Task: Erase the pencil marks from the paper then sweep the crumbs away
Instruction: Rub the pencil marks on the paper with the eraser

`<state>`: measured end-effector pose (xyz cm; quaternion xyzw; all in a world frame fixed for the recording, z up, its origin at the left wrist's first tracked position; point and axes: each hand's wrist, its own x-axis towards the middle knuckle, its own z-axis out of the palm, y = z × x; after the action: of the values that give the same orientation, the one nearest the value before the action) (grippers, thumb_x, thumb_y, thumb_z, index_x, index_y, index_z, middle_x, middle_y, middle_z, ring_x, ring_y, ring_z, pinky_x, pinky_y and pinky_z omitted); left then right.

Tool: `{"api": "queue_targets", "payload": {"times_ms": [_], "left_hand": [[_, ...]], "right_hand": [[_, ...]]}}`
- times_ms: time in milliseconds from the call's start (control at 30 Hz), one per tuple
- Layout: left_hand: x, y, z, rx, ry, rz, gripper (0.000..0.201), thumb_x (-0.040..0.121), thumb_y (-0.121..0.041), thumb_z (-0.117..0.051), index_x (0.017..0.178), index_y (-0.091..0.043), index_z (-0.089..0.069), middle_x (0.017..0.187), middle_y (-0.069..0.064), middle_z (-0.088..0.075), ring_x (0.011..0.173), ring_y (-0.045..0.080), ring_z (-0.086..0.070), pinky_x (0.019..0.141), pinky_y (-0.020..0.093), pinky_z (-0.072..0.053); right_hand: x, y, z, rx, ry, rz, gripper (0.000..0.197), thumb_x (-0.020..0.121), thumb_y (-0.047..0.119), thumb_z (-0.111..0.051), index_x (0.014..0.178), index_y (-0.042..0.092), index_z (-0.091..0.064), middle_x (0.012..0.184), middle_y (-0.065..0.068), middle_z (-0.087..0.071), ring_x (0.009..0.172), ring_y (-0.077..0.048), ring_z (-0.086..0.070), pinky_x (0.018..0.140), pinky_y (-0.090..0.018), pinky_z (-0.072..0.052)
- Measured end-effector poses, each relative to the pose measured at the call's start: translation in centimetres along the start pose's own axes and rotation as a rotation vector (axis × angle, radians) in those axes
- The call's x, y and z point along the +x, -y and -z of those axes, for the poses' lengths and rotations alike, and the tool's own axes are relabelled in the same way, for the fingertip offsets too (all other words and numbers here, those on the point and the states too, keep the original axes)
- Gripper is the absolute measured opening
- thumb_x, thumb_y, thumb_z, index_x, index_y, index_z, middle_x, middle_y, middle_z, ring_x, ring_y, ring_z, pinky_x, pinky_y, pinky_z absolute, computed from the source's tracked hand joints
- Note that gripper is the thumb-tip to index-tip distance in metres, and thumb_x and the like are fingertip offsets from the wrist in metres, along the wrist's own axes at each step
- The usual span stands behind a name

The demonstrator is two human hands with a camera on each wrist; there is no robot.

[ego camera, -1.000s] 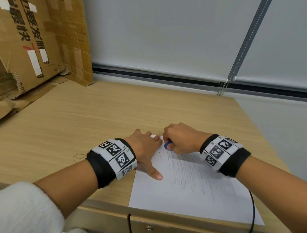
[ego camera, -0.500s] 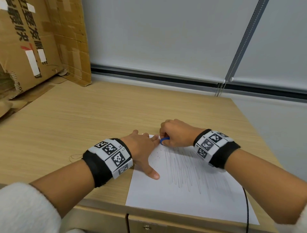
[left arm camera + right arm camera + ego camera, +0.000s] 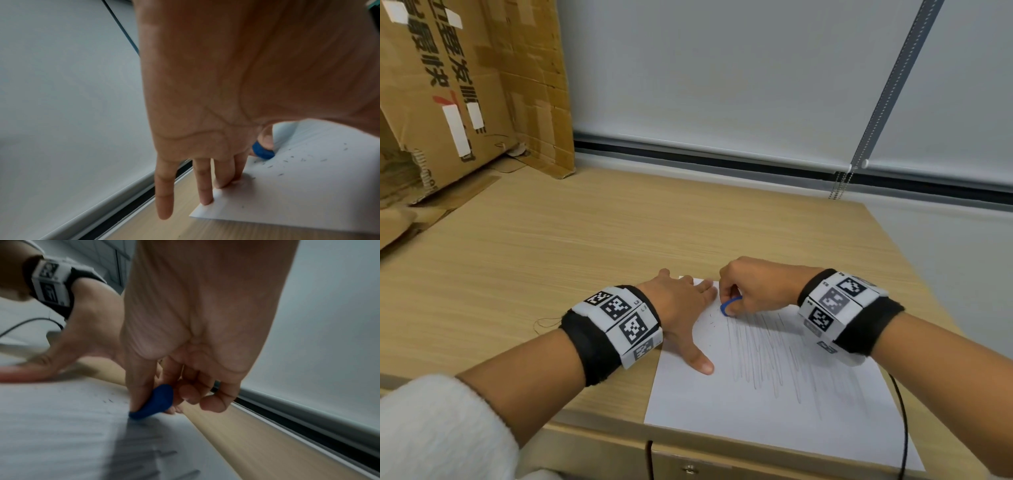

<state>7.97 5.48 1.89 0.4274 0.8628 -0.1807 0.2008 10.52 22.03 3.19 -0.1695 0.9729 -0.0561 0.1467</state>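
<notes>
A white sheet of paper lies on the wooden desk near its front edge, covered with grey pencil strokes. My right hand pinches a blue eraser and holds it against the sheet's far left part. In the right wrist view the blue eraser sits between thumb and fingers, touching the paper. My left hand lies flat with straight fingers on the sheet's far left corner. Dark eraser crumbs are scattered beside the eraser.
Torn cardboard boxes stand at the desk's back left. A blind cord hangs at the back right. A black cable runs along the paper's right side. The desk's right edge drops off close to my right wrist.
My right hand has slid the eraser back and forth over the far left of the marks. The left hand stays pressed on the sheet.
</notes>
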Motion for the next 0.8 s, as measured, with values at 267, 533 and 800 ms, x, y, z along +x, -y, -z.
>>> {"api": "queue_targets", "payload": {"times_ms": [267,533,800], "left_hand": [[0.1,0.2,-0.3,-0.065,-0.009,-0.019,0.130,0.064,-0.081,-0.062,0.155,-0.022,0.010,0.162,-0.009,0.011,0.149,0.020,-0.004,0.115,0.042,-0.026],[0.1,0.2,-0.2,-0.062,0.000,-0.017,0.129,0.065,-0.080,-0.063,0.155,-0.022,0.009,0.162,-0.008,0.011,0.149,0.021,-0.004,0.113,0.041,-0.027],[0.0,0.2,-0.2,-0.069,0.012,-0.015,0.127,0.065,-0.080,-0.063,0.155,-0.027,0.011,0.162,-0.008,0.014,0.150,0.021,0.000,0.115,0.044,-0.024]], "right_hand": [[-0.4,0.2,-0.5,0.002,0.044,0.012,0.013,0.089,0.024,-0.061,0.085,0.012,-0.065,0.084,-0.002,-0.066,0.069,-0.012,-0.055,0.059,-0.019,-0.043],[-0.8,0.3,-0.9,0.011,0.028,0.025,0.015,0.089,0.024,-0.062,0.089,0.011,-0.067,0.087,-0.004,-0.066,0.077,-0.019,-0.060,0.067,-0.029,-0.049],[-1.1,0.4,-1.0,0.031,0.041,0.025,0.015,0.088,0.025,-0.063,0.089,0.012,-0.068,0.086,-0.004,-0.067,0.075,-0.018,-0.060,0.067,-0.030,-0.050]]}}
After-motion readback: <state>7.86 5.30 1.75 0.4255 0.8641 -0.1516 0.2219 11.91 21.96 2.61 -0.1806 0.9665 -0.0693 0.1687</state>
